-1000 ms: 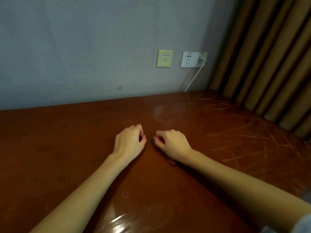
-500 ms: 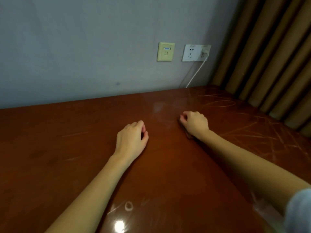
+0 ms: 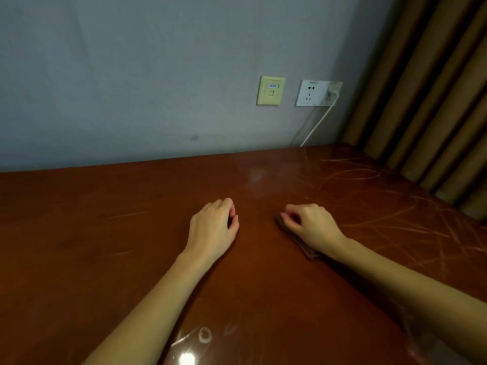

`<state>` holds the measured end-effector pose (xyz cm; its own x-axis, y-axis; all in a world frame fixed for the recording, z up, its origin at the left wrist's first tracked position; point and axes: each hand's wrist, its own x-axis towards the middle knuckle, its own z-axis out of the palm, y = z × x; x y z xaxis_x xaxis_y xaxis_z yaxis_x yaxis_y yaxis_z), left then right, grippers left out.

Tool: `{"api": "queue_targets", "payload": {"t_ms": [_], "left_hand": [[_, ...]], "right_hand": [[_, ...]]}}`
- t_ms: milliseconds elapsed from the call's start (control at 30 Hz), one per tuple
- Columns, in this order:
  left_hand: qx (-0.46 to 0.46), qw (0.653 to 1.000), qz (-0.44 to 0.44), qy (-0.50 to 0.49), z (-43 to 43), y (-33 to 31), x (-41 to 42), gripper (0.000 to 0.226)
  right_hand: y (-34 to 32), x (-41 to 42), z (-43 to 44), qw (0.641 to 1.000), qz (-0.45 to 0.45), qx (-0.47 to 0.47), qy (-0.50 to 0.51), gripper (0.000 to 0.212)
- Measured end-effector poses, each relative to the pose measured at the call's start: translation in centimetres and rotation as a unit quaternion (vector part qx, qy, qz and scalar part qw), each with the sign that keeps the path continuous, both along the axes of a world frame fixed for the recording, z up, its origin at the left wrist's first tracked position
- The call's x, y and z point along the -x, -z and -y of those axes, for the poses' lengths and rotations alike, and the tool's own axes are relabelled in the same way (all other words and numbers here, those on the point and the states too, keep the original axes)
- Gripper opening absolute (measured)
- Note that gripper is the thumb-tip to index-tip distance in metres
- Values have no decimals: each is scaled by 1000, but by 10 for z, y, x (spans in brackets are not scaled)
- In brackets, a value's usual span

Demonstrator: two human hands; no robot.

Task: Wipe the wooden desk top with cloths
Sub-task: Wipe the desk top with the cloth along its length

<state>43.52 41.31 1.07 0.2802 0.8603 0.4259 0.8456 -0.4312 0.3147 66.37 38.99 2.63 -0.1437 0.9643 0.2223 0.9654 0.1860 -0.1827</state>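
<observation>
The reddish-brown wooden desk top (image 3: 131,246) fills the lower half of the head view, with pale scratches on its right side. My left hand (image 3: 213,227) rests on the desk near the middle with its fingers curled under; no cloth shows in it. My right hand (image 3: 312,227) lies a short way to the right, fingers curled onto a dark brown folded cloth (image 3: 303,246). The cloth lies flat on the wood and is mostly hidden under the palm. Only its left edge and near corner show.
A grey wall (image 3: 131,75) runs along the desk's far edge. It carries a yellowish socket plate (image 3: 271,90) and a white power outlet (image 3: 312,93) with a white cable (image 3: 316,125) dropping behind the desk. Brown curtains (image 3: 434,88) hang along the right edge.
My right hand, with the cloth under it, slid away to the far right and has come back nearer and towards the left hand. The left hand has stayed put.
</observation>
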Motion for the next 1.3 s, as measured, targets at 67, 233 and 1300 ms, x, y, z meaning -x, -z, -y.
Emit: {"api": "queue_targets", "payload": {"t_ms": [67,233,1300], "left_hand": [[1,1000,-1,-2,0,-1,0,6],[12,1000,0,-1,0,-4,-1,6],[16,1000,6,-2,6,-7,1,8]], "right_hand": [[-1,-17,-19,998,7,-7,65,28],[-3,-12,-79,984,3,-15,177,29],[-1,86,-123,998,-16,-16,56,26]]}}
